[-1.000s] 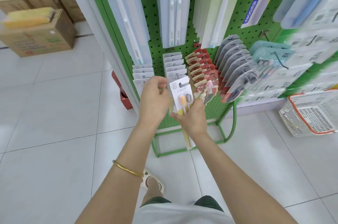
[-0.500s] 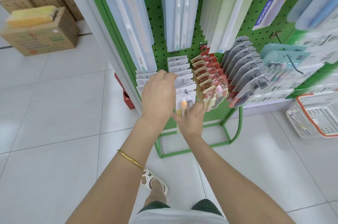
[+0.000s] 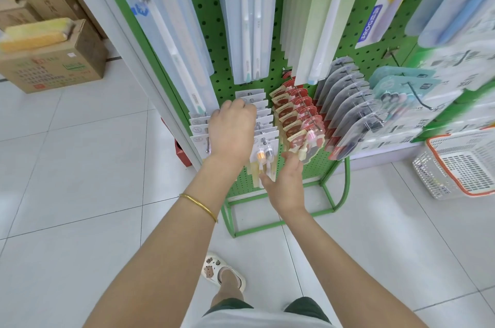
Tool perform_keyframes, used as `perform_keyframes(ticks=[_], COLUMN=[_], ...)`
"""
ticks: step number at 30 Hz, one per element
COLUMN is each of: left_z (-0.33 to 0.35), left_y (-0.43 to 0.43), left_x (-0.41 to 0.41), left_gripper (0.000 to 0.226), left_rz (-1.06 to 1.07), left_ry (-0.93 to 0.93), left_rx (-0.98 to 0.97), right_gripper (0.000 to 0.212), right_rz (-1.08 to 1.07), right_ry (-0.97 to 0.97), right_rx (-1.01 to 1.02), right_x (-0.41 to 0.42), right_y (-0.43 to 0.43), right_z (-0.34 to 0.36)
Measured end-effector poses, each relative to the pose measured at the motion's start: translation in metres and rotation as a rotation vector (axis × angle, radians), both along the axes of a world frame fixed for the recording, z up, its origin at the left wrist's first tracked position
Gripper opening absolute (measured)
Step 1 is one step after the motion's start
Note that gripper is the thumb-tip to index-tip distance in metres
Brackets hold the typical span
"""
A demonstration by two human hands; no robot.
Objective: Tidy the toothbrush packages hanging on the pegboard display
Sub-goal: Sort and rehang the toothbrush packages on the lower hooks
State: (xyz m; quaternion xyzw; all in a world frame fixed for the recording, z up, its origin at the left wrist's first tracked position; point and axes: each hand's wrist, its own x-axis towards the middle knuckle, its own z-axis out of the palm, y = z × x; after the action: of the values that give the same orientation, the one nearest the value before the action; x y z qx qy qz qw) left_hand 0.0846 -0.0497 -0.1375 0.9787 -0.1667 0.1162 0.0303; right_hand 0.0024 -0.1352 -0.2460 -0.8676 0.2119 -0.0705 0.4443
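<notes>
A green pegboard (image 3: 206, 19) carries hooks of toothbrush packages. My left hand (image 3: 231, 129) lies over a row of white toothbrush packages (image 3: 263, 113) on a low hook, with its fingers curled onto their top edges. The front white package (image 3: 263, 152), with an orange and a grey brush head, hangs at the end of that row. My right hand (image 3: 286, 180) is below it, fingers straight and touching its lower end. Another short row of white packages (image 3: 198, 126) hangs just left of my left hand.
Red toothbrush packages (image 3: 297, 118) and clear ones (image 3: 345, 102) hang to the right, long packages above. A white and orange basket (image 3: 460, 167) stands on the floor at right, a cardboard box (image 3: 53, 65) at left. The green stand frame (image 3: 267, 228) and my sandalled foot (image 3: 222, 272) are below.
The front white package, held out from the display a second ago, now hangs on the row. My left hand moved up onto the row; my right hand slid to the package's lower end.
</notes>
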Motion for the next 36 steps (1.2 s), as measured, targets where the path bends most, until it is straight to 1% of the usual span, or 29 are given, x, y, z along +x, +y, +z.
perform_keyframes(ticks=[6,14,21,24,34,36], left_z=[0.000,0.006,0.012,0.014,0.007,0.004], left_y=[-0.003,0.000,0.004,0.006,0.010,0.008], left_x=[0.006,-0.006,-0.032,-0.044,-0.092,-0.103], left_gripper=[0.018,0.022,0.038,0.036,0.031,0.029], left_rz=[0.033,0.086,0.163,0.195,0.317,0.328], left_ry=[0.076,0.046,0.083,0.108,0.176,0.212], left_rx=[0.008,0.056,0.111,0.126,0.091,0.074], right_gripper=[0.061,0.062,0.062,0.061,0.064,0.062], right_rz=[0.006,-0.001,0.020,0.032,0.067,0.069], right_ry=[0.006,0.021,0.031,0.030,0.016,0.019], right_rx=[0.022,0.048,0.041,0.029,0.034,0.033], right_x=[-0.003,-0.010,-0.014,-0.018,-0.039,-0.045], right_y=[-0.007,-0.007,-0.005,-0.005,-0.010,-0.013], right_z=[0.004,0.007,0.010,0.011,0.015,0.016])
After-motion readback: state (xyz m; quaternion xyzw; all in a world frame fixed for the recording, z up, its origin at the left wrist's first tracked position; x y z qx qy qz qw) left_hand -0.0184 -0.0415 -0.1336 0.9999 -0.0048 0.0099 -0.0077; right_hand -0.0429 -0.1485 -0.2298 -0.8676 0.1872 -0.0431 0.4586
